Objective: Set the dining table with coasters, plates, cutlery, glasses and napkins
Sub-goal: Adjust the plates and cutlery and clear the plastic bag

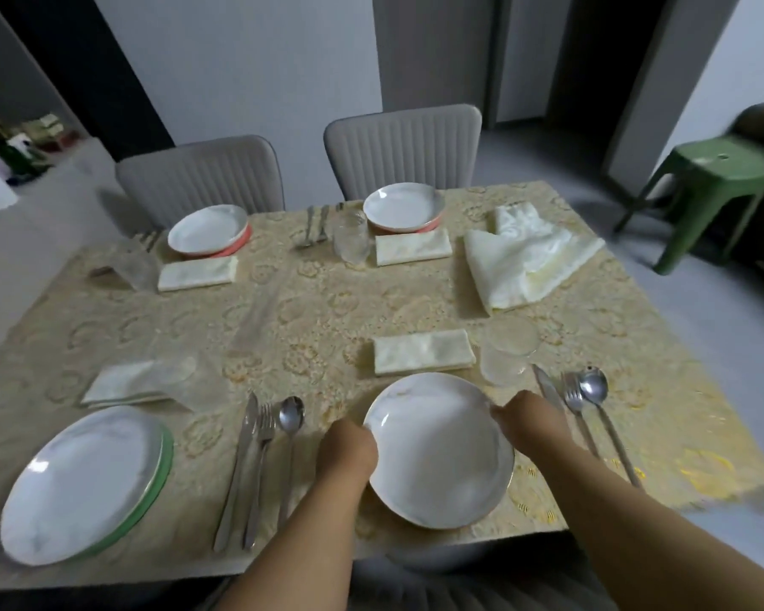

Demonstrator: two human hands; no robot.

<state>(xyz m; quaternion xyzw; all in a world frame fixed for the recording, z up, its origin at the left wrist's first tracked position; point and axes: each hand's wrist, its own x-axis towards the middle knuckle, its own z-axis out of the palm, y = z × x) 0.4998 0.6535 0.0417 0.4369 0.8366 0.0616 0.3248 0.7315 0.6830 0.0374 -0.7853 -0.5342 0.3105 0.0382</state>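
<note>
Four places on this table and three look pretty much done, so the near-right one is what I'm sorting now. Two far plates sit on pink coasters, and the near-left plate has a green coaster peeking out under its right edge. My plate shows no coaster rim at all, so I can't tell if one's under there.

Both hands are on it, one each side. My left hand is curled on the left rim, my right hand on the upper right rim, fingers folded round the edge on both as far as I can make out (bit blurry). So the plate lies dead centre between my arms, neither hand nearer, and any shift has to be a two-handed thing.

The napkin lies just beyond the plate, long side across me. Knife, fork and spoon are just right of it, handles pointing back towards me, the knife near my right knuckles. That's my guess at the risk: nudge right and I clip the cutlery.
</note>
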